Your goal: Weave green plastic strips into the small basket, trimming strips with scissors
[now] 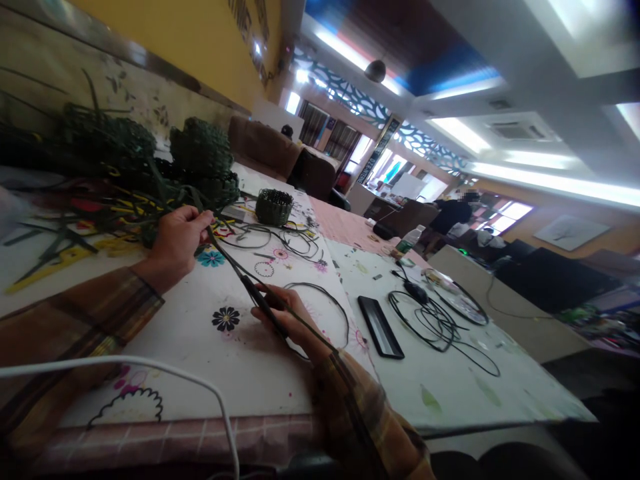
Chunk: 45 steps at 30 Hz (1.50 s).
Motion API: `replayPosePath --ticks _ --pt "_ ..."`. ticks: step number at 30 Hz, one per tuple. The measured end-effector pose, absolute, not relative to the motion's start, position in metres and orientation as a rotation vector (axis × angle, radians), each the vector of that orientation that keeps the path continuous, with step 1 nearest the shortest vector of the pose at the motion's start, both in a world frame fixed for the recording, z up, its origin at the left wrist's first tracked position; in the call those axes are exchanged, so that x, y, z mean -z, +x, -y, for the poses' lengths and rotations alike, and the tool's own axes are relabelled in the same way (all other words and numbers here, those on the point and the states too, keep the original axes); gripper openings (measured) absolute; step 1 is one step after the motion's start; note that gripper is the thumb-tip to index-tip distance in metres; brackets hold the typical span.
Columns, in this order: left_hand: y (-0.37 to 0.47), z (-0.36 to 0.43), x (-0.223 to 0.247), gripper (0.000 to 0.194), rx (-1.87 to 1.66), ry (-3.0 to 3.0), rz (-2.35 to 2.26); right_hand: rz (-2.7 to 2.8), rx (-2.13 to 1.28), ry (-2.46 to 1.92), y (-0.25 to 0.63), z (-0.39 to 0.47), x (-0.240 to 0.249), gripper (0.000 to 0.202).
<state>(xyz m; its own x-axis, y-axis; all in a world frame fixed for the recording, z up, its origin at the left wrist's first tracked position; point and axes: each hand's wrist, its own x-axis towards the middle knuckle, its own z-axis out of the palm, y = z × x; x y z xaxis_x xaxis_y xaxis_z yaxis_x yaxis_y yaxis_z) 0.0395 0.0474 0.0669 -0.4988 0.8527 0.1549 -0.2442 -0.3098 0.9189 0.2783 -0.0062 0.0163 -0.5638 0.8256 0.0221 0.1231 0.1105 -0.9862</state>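
My left hand [183, 237] is closed in a pinch on a dark green strip [226, 253], which looks like flat weaving cord. From there the strip slants down to my right hand [287, 319] and on over that forearm. My right hand is wrapped round a slim dark tool [250, 288] whose tip lies against the strip; its exact kind is hard to make out. Beyond my left hand stand a small woven green basket [274, 208] and a larger woven green basket [201, 150]. A thin loop of cord [340, 303] lies beside my right hand.
Loose green and yellow strips [75, 250] cover the table's left side. To the right lie a black tray [381, 327], coiled black cable [425, 323] and a plastic bottle [410, 240]. A white cable [150, 363] crosses in front. A person [453, 213] is in the background.
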Motion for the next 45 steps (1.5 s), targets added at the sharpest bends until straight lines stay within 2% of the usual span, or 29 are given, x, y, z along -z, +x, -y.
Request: replayPosePath --ticks 11,17,23,27,30,34,45 --pt "0.037 -0.047 -0.066 0.032 -1.886 0.912 -1.223 2.039 -1.067 -0.997 0.280 0.006 -0.016 0.041" --pt "0.038 -0.047 -0.067 0.034 -1.892 0.896 -1.187 2.107 -0.980 -1.003 0.281 0.009 -0.022 0.037" --pt "0.036 -0.049 -0.068 0.032 -1.903 0.852 -1.112 2.071 -1.080 -0.977 0.280 0.014 -0.028 0.024" --pt "0.030 -0.052 -0.072 0.026 -1.890 0.813 -1.045 2.017 -1.238 -0.965 0.279 0.015 -0.029 0.029" --pt "0.028 -0.051 -0.075 0.031 -1.899 0.808 -1.027 1.963 -1.393 -0.936 0.278 0.014 -0.027 0.034" --pt "0.027 -0.048 -0.078 0.029 -1.918 0.839 -1.050 1.807 -1.467 -0.980 0.278 0.009 -0.021 0.051" --pt "0.029 -0.049 -0.073 0.028 -1.932 0.876 -1.193 1.794 -1.517 -0.919 0.280 0.009 -0.018 0.054"
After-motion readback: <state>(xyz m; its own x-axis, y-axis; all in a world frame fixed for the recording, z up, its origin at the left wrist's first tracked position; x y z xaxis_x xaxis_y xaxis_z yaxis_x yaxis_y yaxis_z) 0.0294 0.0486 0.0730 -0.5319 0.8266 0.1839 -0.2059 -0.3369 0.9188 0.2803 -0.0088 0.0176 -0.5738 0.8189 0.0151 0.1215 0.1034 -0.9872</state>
